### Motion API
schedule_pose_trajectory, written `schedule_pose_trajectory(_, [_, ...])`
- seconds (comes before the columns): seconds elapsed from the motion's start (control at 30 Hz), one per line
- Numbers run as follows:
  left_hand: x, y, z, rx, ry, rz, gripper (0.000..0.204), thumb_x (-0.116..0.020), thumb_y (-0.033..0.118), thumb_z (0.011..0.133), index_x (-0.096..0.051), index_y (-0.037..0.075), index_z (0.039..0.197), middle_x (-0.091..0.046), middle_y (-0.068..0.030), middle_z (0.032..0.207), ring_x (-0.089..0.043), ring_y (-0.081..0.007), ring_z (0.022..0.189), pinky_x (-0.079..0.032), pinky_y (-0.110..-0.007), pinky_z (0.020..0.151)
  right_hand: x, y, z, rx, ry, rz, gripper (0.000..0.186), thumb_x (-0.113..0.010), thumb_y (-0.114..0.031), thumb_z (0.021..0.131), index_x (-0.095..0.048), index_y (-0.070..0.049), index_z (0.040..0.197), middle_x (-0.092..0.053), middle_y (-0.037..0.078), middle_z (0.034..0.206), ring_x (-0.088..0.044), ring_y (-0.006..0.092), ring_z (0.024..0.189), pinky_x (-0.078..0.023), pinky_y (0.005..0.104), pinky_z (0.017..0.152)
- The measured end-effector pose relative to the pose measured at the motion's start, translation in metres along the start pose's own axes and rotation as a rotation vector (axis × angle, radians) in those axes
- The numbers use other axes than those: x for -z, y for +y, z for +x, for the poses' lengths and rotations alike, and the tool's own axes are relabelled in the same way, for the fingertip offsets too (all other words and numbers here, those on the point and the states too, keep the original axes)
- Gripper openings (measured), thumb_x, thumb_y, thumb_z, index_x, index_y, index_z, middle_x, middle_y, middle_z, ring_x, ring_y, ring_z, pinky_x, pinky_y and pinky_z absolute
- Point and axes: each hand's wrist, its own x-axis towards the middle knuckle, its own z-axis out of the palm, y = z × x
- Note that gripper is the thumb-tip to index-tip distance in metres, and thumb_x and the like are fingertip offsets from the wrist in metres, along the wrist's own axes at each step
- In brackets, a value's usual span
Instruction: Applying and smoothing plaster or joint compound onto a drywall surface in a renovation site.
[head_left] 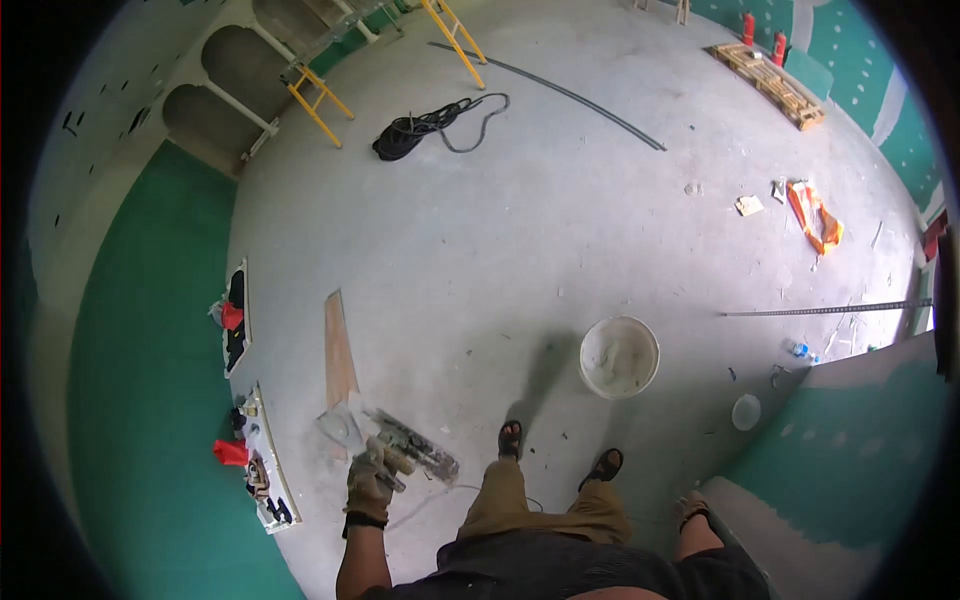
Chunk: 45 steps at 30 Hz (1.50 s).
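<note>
1. Beneath your feet spreads the grey floor (430, 250), the widest thing in view.
2. On your left stands a plain green wall (150, 350); on your right, a green wall section with pale patches (850, 425).
3. Far ahead to the right lies a wooden pallet (768, 83).
4. A long, tapering board (340, 350) lies on the floor ahead of your left hand.
5. A round white bucket (583, 362) stands in front of your feet, slightly right, with pale material inside.
6. Your hands are well apart: the gloved left hand (370, 485) is clamped on a dark-bladed trowel (415, 445), its blade smeared, pointing rightward.
7. Your right hand (692, 506) is low beside the right-hand wall section; you cannot tell whether it grips anything.
8. A smaller pale blade (342, 428) shows just beyond your left hand.
</note>
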Motion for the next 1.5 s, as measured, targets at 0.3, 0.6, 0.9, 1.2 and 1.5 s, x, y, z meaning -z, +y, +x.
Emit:
schedule_pose_trajectory(0.3, [-0.006,0.020,0.212,-0.061,-0.139,-0.093,0.040,-0.064,0.031,0.100,-0.063,0.002,0.127,-0.071,-0.0091,0.104,-0.068,-0.0215,0.092,-0.056,-0.034,0.074,-0.027,-0.049,-0.085,0.367,0.064,0.460,0.046,-0.050,-0.039,0.103,-0.051,-0.012,0.140,-0.058,0.003,0.134,-0.060,0.0229,0.107,-0.050,0.0381,0.095])
schedule_pose_trajectory(0.6, [0.041,-0.034,0.501,-0.284,-0.451,-0.198,0.041,-0.048,0.003,0.095,-0.055,-0.007,0.135,-0.071,-0.0181,0.114,-0.068,-0.0303,0.102,-0.050,-0.051,0.103,-0.186,0.013,-0.163,0.329,0.146,0.776,0.026,-0.053,-0.033,0.097,-0.060,-0.008,0.094,-0.061,0.006,0.094,-0.058,0.0193,0.076,-0.054,0.0357,0.071])
schedule_pose_trajectory(0.9, [-0.036,0.178,0.553,-0.543,-0.497,0.373,0.030,-0.062,0.006,0.091,-0.063,-0.002,0.120,-0.070,-0.0088,0.108,-0.065,-0.0217,0.093,-0.055,-0.035,0.088,-0.290,0.046,-0.201,0.216,0.127,0.791,0.034,-0.051,-0.039,0.099,-0.058,-0.010,0.115,-0.062,0.004,0.104,-0.062,0.0207,0.087,-0.052,0.0389,0.086])
schedule_pose_trajectory(1.2, [-0.055,0.225,0.488,-0.421,-0.580,0.189,0.018,-0.061,0.013,0.093,-0.071,0.002,0.102,-0.071,-0.0056,0.090,-0.063,-0.0137,0.070,-0.053,-0.029,0.062,-0.327,0.087,-0.197,0.233,0.063,1.088,0.030,-0.044,-0.034,0.101,-0.057,-0.013,0.120,-0.061,0.005,0.106,-0.062,0.0245,0.095,-0.048,0.0448,0.088])
schedule_pose_trajectory(1.5, [-0.146,0.318,0.412,-0.288,-1.086,0.150,0.026,-0.058,0.023,0.097,-0.069,-0.001,0.101,-0.072,-0.0078,0.087,-0.057,-0.0128,0.061,-0.048,-0.025,0.051,-0.308,-0.031,-0.365,0.570,-0.047,1.287,0.027,-0.055,-0.031,0.099,-0.056,-0.009,0.115,-0.064,0.008,0.108,-0.065,0.0253,0.100,-0.054,0.0411,0.090])
